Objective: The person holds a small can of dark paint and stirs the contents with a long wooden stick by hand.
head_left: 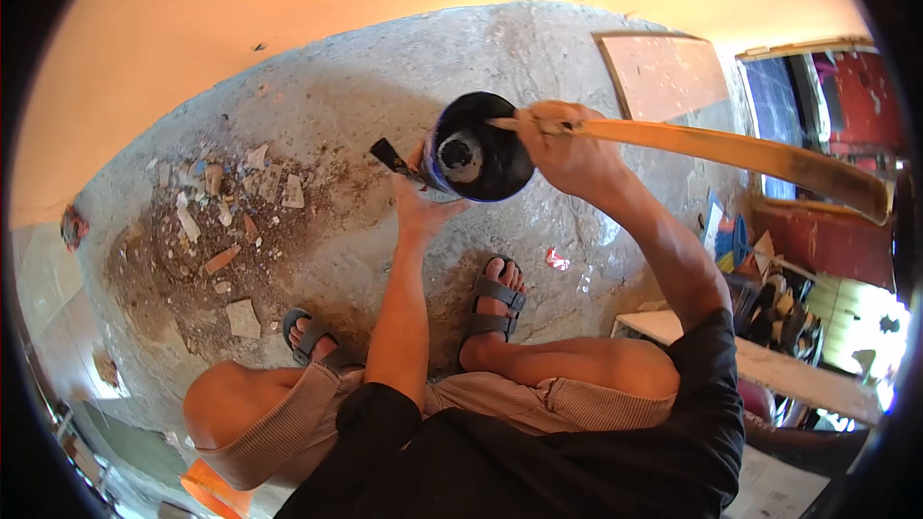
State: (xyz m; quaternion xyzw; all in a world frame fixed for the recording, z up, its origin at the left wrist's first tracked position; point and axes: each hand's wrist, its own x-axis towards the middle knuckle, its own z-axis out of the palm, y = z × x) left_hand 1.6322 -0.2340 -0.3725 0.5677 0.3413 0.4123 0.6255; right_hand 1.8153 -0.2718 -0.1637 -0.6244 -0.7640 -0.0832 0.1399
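Two hands: right hand clamped on wooden strip; left hand gripping side of can.
Brush: beside left fingers.
Can: left of right fingers, strip's tip at its mouth.
Strip's long axis: crosswise, far end well right of those fingers.

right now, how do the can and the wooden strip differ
The can is round and dark inside; the wooden strip is long, narrow and yellowish-brown. The left hand holds the can, while the right hand grips the wooden strip. Both are held above the concrete floor.
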